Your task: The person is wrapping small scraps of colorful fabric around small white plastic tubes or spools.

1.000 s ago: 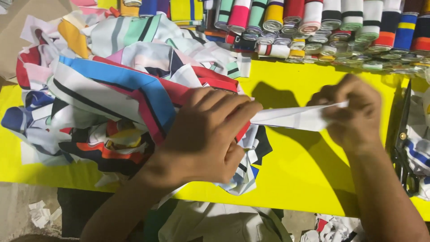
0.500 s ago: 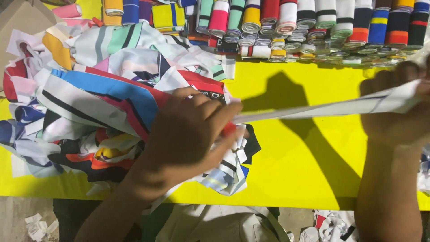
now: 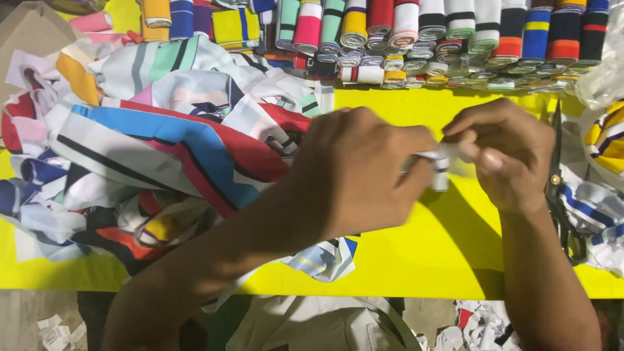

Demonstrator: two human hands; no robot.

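Fabric pile [image 3: 162, 149] heaped on yellow counter [image 3: 422, 260], left. Left hand [image 3: 354, 172] and right hand [image 3: 504, 153] close together at centre-right, both pinched on small white strip [image 3: 441, 166] above counter. Scissors [image 3: 559, 201] far right.

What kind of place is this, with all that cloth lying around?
Probably a garment or textile workshop: rows of striped fabric rolls line a yellow table, a heap of printed cloth pieces lies on it, and scissors sit nearby.

Fabric rolls [image 3: 416, 39] – scissors [image 3: 560, 195] – yellow table [image 3: 442, 253].
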